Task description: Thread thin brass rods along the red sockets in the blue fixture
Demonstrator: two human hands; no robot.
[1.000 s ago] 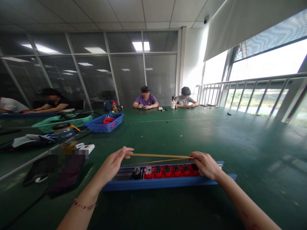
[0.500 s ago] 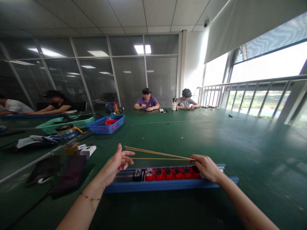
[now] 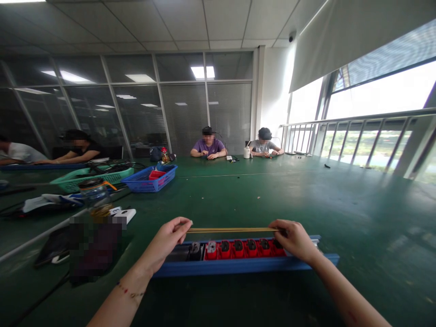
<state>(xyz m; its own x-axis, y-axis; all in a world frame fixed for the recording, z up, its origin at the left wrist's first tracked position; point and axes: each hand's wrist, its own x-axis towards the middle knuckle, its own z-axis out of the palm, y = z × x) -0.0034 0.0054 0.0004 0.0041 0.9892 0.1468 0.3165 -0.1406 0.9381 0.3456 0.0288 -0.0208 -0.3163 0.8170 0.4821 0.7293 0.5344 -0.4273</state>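
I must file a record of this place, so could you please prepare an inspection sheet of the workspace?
Surface: green table, with a few small pale specks.
Things in hand: thin yellowish strips run between both hands, by a blue channel holding a row of red blocks and one black block.
Clutter: to the left, blue basket, green basket, lidded jar, white device.
Left hand: fingers closed at the strips' left end.
Right hand: closed on their right end.
Cables: dark cable at lower left.
Surroundings: person in purple across the table, others seated too; glass partition behind; metal railing by the windows.
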